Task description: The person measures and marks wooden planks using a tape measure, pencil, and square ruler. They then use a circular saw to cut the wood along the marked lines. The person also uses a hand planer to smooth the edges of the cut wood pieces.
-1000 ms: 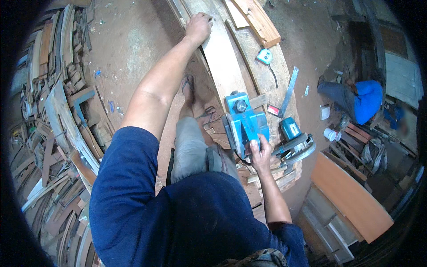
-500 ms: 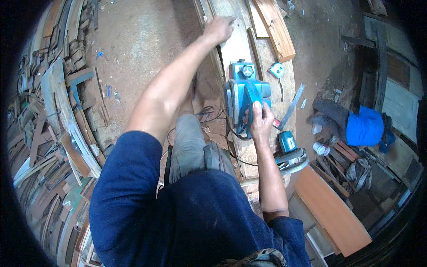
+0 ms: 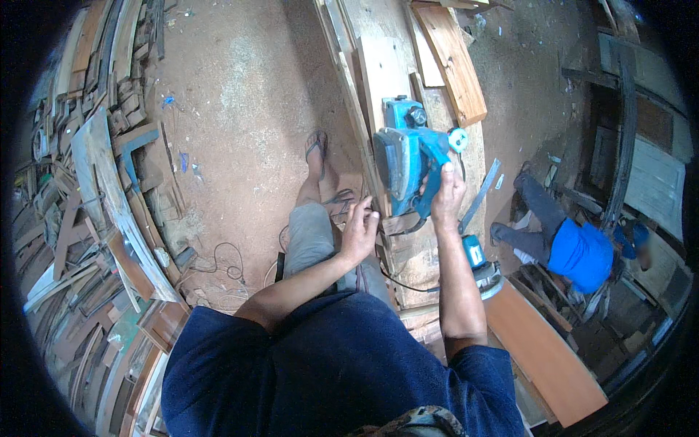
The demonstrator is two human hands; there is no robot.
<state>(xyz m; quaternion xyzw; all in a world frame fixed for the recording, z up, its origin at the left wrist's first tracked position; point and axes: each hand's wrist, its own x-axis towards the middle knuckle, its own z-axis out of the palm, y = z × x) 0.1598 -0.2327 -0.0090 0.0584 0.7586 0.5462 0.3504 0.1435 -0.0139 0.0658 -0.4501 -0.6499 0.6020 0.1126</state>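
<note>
My right hand point(image 3: 448, 195) is closed around the rear handle of a blue electric planer point(image 3: 404, 164). The planer is tilted, its left side turned up, over the near part of a pale board point(image 3: 377, 62) on the workbench. Whether its sole touches the wood cannot be seen. By the bench's left edge, close to the board's near end, my left hand point(image 3: 358, 237) has its fingers loosely bent and apart, with nothing visible in them. A round tape measure point(image 3: 457, 138) shows just right of the planer.
A metal straightedge point(image 3: 482, 195) and a teal power tool point(image 3: 477, 255) lie along the bench's right side. An orange-brown timber block point(image 3: 451, 65) lies farther up. Scrap wood point(image 3: 95, 291) is piled at left. A person in blue point(image 3: 581, 251) bends down at right. A cord point(image 3: 408, 286) trails nearby.
My left hand has come back from the far part of the board to near my body. The planer has tipped and shifted slightly nearer, still in my right hand. The other person has moved.
</note>
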